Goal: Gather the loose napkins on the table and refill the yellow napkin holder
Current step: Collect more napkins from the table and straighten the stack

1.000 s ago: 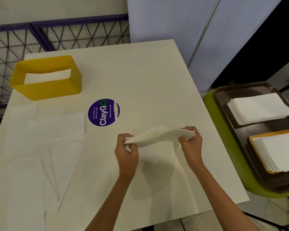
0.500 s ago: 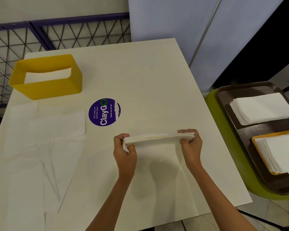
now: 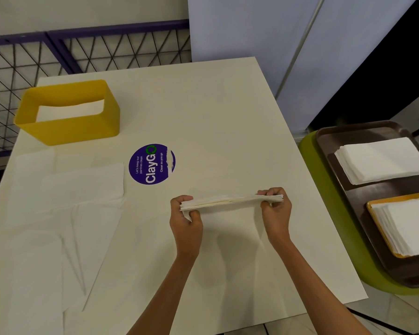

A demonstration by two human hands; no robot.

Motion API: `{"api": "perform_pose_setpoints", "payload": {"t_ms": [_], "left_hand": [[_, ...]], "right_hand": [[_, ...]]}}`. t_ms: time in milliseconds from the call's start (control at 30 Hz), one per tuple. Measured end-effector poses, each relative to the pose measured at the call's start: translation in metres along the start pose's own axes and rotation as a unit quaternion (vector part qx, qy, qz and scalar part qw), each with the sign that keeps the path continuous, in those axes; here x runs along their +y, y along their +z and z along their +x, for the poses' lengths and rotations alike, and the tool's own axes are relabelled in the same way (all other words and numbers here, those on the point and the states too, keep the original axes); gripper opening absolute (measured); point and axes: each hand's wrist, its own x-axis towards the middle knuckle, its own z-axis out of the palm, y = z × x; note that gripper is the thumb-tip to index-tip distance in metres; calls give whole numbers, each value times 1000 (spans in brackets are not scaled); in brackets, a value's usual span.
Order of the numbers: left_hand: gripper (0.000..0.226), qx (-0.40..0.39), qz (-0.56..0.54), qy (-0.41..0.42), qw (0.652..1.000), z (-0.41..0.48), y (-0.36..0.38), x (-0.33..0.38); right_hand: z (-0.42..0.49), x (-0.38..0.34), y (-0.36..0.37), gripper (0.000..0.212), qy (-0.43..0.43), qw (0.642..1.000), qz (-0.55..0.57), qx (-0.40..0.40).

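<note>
A flat stack of white napkins (image 3: pixel 230 202) hangs level just above the table, seen edge-on. My left hand (image 3: pixel 185 220) grips its left end and my right hand (image 3: pixel 275 210) grips its right end. The yellow napkin holder (image 3: pixel 68 128) stands at the far left of the table with some white napkins low inside it. Several loose white napkins (image 3: pixel 82 187) lie spread flat over the left half of the white table (image 3: pixel 203 105), overlapping one another down to the near edge.
A round purple ClayGo sticker (image 3: pixel 151 164) is on the table's middle. To the right, a brown tray (image 3: pixel 373 194) on a green seat carries two napkin stacks (image 3: pixel 382 159), one on a yellow tray (image 3: pixel 411 226). A purple wire fence runs behind the table.
The napkin stack, bowed upward a second ago, has been pulled straight and level between both hands. The hands stayed in about the same spot.
</note>
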Motion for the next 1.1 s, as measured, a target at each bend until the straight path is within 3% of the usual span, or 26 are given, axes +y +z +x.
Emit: {"api": "perform_pose_setpoints", "payload": {"t_ms": [333,633,867,1100], "left_hand": [[24,-6,25,-4,1000,3,0,1],[15,-28,39,-22,999,7,-4,-1],[2,-23,26,-72,997,32,-28,27],[9,26,-22,-82,996,79,-75,73]], "right_hand": [[4,0,-2,33,-3,997,-76,9],[3,-7,-3,26,22,997,-70,-22],[15,-40,9,13,62,994,-59,-64],[24,-88,61,10,64,993,-33,-98]]}}
